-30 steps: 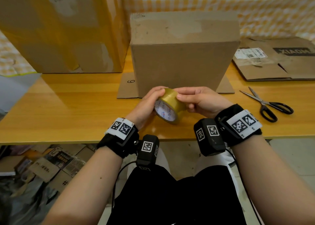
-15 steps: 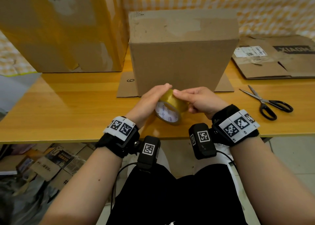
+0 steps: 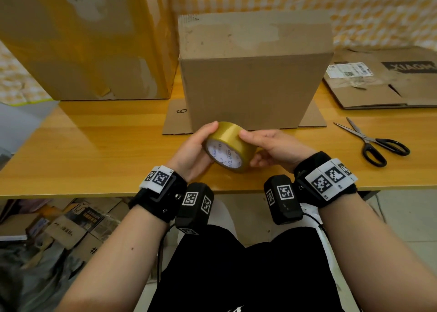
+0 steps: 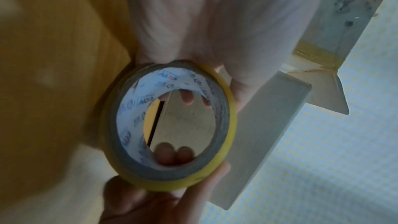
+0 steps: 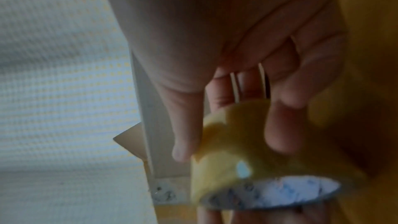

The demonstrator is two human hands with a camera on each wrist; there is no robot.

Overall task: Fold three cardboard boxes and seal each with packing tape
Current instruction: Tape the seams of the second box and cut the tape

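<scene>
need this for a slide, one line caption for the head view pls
Both hands, left hand and right hand, hold a tape roll before a folded cardboard box.

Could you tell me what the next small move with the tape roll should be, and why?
Probably peel the tape's free end loose. Both the left hand and right hand grip the tape roll, no strip is pulled out, and the folded box stands just behind it.
</scene>
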